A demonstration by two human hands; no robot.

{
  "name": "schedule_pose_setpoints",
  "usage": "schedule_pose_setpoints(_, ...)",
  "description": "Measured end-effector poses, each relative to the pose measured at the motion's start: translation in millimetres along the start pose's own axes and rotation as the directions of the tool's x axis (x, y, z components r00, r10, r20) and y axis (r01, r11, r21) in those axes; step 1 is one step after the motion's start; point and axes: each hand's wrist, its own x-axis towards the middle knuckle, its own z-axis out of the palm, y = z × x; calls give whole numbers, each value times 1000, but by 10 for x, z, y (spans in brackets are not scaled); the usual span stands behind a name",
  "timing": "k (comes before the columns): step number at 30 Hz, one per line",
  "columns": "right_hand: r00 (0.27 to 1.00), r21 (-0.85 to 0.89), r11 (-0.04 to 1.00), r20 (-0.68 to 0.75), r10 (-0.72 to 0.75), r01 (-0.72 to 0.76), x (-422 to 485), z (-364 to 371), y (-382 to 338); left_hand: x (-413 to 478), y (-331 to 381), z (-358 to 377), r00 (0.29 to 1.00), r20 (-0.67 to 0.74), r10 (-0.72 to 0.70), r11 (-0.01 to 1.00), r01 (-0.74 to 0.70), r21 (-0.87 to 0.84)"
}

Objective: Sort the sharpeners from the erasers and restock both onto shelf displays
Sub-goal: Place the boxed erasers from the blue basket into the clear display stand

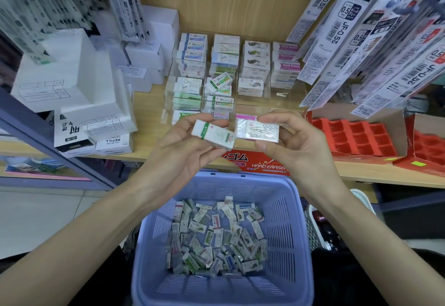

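Observation:
My left hand (185, 144) grips a small stack of white erasers with a green band (213, 134), held over the shelf edge. My right hand (293, 142) pinches a shiny plastic-wrapped eraser (258, 131) right beside it; the two items nearly touch. Below my hands stands a lilac plastic basket (286, 199) with several loose wrapped erasers (216, 236) piled on its bottom. On the wooden shelf (149, 103) behind, a clear acrylic display (277, 96) holds rows of stacked erasers (226, 60) in compartments. No sharpener can be told apart in this view.
White boxes (69, 74) and refill packs are stacked at the left. Hanging pen-refill packets (361, 40) crowd the right. Red trays in cardboard boxes (356, 137) sit on the shelf at right. A red hard-eraser box (257, 163) lies under my hands. A white basket (313, 228) stands beside the lilac one.

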Motion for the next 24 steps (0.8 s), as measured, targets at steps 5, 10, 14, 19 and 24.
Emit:
schedule_pose_setpoints(5, 995, 19, 996, -46, 92, -91, -18, 13, 8, 19, -65, -37, 999, 27, 17, 991, -20, 133)
schedule_pose_setpoints(10, 990, 9, 992, -51, 130, -129, -43, 90, -16, -28, -59, 6, 999, -35, 19, 918, -3, 396)
schedule_pose_setpoints(14, 992, -39, 993, -58, 111, -114, -38, 71, 0, -29, -50, -17, 992, -110, 63, 925, -17, 379)
schedule_pose_setpoints(19, 1000, -136, 990, -1, 32, -31, -26, 98, 79, -21, -26, -9, 998, -63, -8, 976, 22, 219)
schedule_pose_setpoints(24, 999, -196, 979, -11, -53, 49, 2, 63, 115, -12, -56, -77, 998, 33, 54, 938, -62, 341)
